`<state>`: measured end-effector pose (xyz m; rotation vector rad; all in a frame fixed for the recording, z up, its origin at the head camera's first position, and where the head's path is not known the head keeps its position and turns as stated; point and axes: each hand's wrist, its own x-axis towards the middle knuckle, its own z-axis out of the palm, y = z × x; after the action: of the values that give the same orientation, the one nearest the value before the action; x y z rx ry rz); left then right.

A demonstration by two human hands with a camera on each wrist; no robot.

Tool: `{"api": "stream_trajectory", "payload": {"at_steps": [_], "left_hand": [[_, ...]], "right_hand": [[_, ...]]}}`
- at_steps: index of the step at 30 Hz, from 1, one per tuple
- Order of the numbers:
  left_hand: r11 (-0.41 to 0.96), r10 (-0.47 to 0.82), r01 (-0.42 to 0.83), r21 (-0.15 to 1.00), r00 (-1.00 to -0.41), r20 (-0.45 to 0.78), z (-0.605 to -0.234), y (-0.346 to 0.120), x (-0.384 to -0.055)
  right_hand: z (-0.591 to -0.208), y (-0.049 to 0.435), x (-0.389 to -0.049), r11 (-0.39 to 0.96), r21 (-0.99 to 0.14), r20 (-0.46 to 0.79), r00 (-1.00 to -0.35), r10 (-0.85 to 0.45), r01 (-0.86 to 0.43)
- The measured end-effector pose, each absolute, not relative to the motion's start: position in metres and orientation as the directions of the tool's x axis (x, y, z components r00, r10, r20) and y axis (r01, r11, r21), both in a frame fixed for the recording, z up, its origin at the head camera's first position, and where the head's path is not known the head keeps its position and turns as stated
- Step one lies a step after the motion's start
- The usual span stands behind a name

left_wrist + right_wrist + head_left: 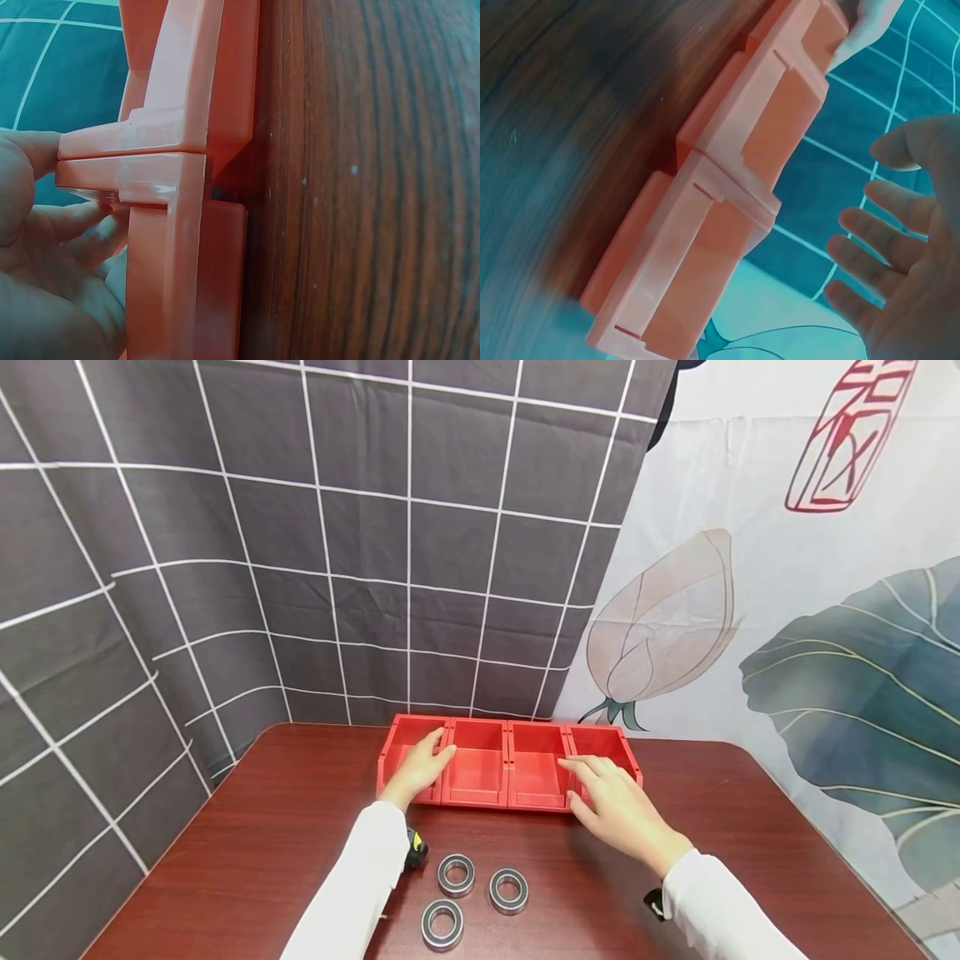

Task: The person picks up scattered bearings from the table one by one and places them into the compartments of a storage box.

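Several red open-topped plastic bins point(477, 797) stand side by side in a row at the back of the table. My left hand point(420, 768) is at the leftmost bin. In the left wrist view, the thumb and fingers of that hand point(64, 262) pinch the adjoining walls of two bins point(142, 176). Above the right end of the row, my right hand point(618, 806) hovers with fingers spread, holding nothing. The right wrist view shows that hand point(907, 255) apart from the bins point(727, 180). The bins' insides look bare in the head view.
Three ring-shaped ball bearings point(456, 875), point(442, 925), point(508, 892) lie on the reddish-brown wooden table point(300, 802), in front of the bins. A black object with a yellow mark point(415, 847) shows by the left sleeve. Behind the table hangs a grey gridded cloth point(360, 543).
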<state>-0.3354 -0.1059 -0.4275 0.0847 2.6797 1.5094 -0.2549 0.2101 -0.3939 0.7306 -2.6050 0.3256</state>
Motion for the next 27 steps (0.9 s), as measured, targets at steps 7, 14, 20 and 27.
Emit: {"api": "stream_trajectory", "payload": {"at_steps": [7, 14, 20, 27], "left_hand": [[0.521, 0.08, 0.017, 0.854, -0.996, -0.029, -0.427, -0.106, -0.337], [0.534, 0.077, 0.022, 0.845, -0.997, -0.023, -0.427, -0.105, -0.335], [0.527, 0.073, 0.026, 0.85, -0.997, -0.015, -0.427, -0.104, -0.334], [0.536, 0.068, 0.028, 0.844, -0.998, -0.01, -0.428, -0.105, -0.335]], "right_hand": [[-0.394, 0.206, -0.249, 0.792, -0.104, 0.45, -0.739, -0.501, -0.601], [-0.398, 0.197, -0.237, 0.715, -0.112, 0.406, -0.688, -0.601, -0.69], [-0.402, 0.19, -0.227, 0.667, -0.164, 0.319, -0.679, -0.661, -0.727], [-0.407, 0.183, -0.221, 0.629, -0.233, 0.207, -0.67, -0.713, -0.742]]}}
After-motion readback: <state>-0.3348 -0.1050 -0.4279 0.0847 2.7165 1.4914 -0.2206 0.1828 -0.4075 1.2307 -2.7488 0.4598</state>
